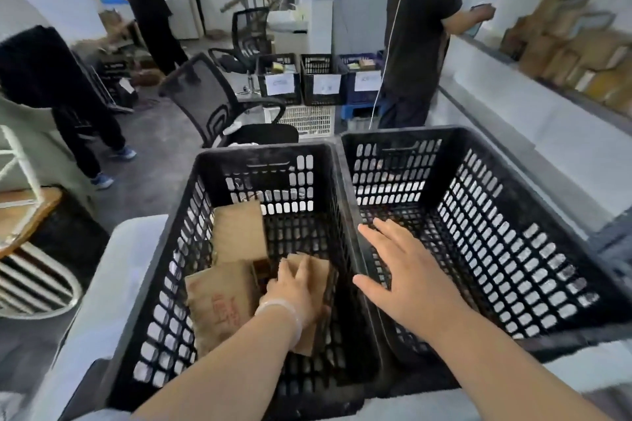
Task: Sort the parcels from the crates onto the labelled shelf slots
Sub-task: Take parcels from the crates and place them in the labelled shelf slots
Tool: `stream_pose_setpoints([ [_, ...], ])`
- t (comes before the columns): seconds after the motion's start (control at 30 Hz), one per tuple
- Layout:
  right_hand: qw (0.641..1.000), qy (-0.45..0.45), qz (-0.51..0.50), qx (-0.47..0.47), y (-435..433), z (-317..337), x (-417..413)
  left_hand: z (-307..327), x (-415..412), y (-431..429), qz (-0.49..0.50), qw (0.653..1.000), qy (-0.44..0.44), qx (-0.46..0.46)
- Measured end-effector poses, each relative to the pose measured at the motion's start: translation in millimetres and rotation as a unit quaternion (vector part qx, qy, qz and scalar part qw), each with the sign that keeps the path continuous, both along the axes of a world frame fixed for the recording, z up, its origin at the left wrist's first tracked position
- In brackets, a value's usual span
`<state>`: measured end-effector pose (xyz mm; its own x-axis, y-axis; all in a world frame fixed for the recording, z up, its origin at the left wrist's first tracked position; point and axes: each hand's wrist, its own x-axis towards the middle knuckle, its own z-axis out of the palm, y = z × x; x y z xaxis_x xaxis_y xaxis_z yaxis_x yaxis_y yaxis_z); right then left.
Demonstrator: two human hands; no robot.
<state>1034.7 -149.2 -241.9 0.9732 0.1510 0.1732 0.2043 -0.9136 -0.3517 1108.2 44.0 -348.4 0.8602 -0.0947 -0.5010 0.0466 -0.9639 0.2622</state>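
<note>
Head view: right black plastic crate point(444, 133) empty, brown cardboard parcels point(239, 232) unsorted in left crate point(266, 150); my left hand point(294, 290) touches one, grip unclear, right hand point(407, 284) splayed.

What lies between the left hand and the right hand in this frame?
Head view: the two crates' adjoining walls. The left hand touches a parcel inside the left crate; the right hand spreads open over the right crate.
</note>
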Motion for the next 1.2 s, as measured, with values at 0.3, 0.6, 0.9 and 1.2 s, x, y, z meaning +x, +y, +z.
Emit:
stream_pose_setpoints([
  [0.3,1.0,0.005,-0.025,0.009,4.8,0.4,2.6,7.0,12.6,21.7,0.085,0.985,-0.023,-0.149],
  [0.6,0.984,0.025,-0.023,0.178,24.8,28.4,32.0,100.0,12.4,62.3,0.192,0.805,-0.121,-0.548],
  [0.9,0.824,0.206,-0.03,0.526,47.3,40.8,58.0,138.6,-3.8,68.4,0.209,0.663,-0.03,-0.718],
  [1.2,0.9,0.091,-0.012,0.426,57.0,54.6,45.3,146.3,-12.1,63.4,0.152,0.784,-0.095,-0.595],
])
